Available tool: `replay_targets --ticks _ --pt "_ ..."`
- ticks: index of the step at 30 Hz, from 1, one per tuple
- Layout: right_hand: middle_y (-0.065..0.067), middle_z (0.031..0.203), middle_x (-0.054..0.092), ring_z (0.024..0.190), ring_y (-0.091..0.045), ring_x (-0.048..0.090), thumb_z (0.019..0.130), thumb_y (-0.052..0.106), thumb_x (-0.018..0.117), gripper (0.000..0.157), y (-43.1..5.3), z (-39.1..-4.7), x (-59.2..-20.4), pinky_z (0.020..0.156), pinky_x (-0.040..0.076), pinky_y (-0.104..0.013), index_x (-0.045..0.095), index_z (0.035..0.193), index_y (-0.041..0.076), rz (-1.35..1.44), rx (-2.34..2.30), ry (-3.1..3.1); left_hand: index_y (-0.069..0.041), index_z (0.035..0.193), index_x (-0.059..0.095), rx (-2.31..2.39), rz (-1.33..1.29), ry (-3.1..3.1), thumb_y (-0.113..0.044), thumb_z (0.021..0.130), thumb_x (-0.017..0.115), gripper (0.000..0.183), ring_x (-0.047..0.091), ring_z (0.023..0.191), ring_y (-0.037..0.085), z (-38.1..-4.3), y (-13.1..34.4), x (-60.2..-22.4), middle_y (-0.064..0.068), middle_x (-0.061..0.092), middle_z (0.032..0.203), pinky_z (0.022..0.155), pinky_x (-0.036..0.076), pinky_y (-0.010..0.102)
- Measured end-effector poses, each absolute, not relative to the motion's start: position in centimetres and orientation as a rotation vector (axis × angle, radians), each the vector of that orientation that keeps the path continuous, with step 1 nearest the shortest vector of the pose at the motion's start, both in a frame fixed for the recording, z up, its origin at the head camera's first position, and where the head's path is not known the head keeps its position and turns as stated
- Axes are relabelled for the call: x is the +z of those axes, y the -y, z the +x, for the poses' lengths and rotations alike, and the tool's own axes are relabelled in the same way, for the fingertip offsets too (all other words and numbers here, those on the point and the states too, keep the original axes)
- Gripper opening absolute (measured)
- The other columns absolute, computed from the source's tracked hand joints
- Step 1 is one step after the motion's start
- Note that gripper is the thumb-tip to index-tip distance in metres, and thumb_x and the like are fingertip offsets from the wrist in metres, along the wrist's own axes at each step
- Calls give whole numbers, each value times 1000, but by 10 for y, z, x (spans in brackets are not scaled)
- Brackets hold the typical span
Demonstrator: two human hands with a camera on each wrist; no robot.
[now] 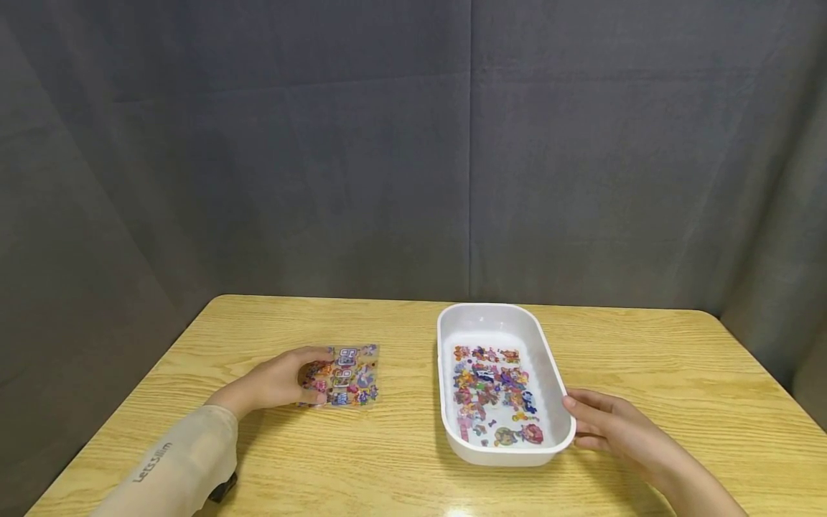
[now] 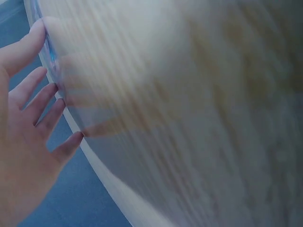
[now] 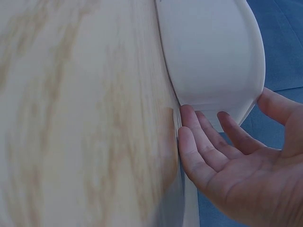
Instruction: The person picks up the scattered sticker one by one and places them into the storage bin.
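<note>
My left hand (image 1: 274,380) reaches over the left part of a clear sticker sheet (image 1: 352,377) printed with colourful cartoon figures, which lies on the table. In the left wrist view its fingers are spread, with fingertips (image 2: 78,136) on the wood surface and the thumb at the sheet's edge. My right hand (image 1: 614,427) holds the near right corner of a white plastic tray (image 1: 465,451), thumb on the rim and fingers low against the outer wall. Inside the tray lie more cartoon stickers (image 1: 494,388), spread over its floor. In the right wrist view the tray's smooth outer side (image 3: 213,52) shows.
The light wood table (image 1: 375,452) has rounded far corners. A dark grey curtain (image 1: 362,158) hangs behind it and at both sides. A small black object (image 1: 222,488) is partly hidden by the left sleeve (image 1: 187,452).
</note>
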State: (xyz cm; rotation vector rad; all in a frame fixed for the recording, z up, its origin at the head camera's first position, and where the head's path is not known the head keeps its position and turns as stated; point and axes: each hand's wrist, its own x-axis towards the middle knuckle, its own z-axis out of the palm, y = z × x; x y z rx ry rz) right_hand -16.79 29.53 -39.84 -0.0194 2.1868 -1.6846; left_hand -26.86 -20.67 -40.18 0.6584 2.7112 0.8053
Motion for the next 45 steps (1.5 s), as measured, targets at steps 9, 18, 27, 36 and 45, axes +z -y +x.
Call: replay_targets --ticks 9,18,27,36,45 --pt "-21 128 59 109 -26 64 106 31 49 71 -295 -167 -399 89 55 -34 21 144 -23 -27 -1705 -2183 -9 143 53 726 642 -2772 -29 82 82 70 39 136 44 -266 205 -400 19 43 150 104 37 62" --pt "-18 127 61 107 -24 64 106 31 49 71 -295 -167 -398 88 55 -33 22 144 -22 -26 -1701 -2189 -14 142 55 642 576 -2832 -30 82 81 67 43 134 42 -262 201 -399 16 47 148 102 40 61" --pt "-15 123 63 106 -23 64 106 31 47 71 -296 -168 -398 88 54 -33 21 144 -22 -40 -1704 -2169 -15 134 62 569 638 -2914 -27 82 82 57 64 102 17 -260 196 -401 0 66 121 85 53 44" --pt "-14 122 63 106 -24 64 106 32 48 71 -296 -169 -399 88 55 -34 21 144 -23 -38 -1702 -2165 -14 131 65 615 611 -2912 -28 84 80 52 66 103 17 -258 195 -399 -2 69 119 87 53 47" --pt "-15 123 63 106 -24 65 106 31 48 71 -296 -168 -399 88 55 -34 21 144 -23 -47 -1708 -2166 -19 126 67 686 583 -2915 -34 87 77 43 67 101 18 -259 198 -399 -3 70 117 87 53 49"
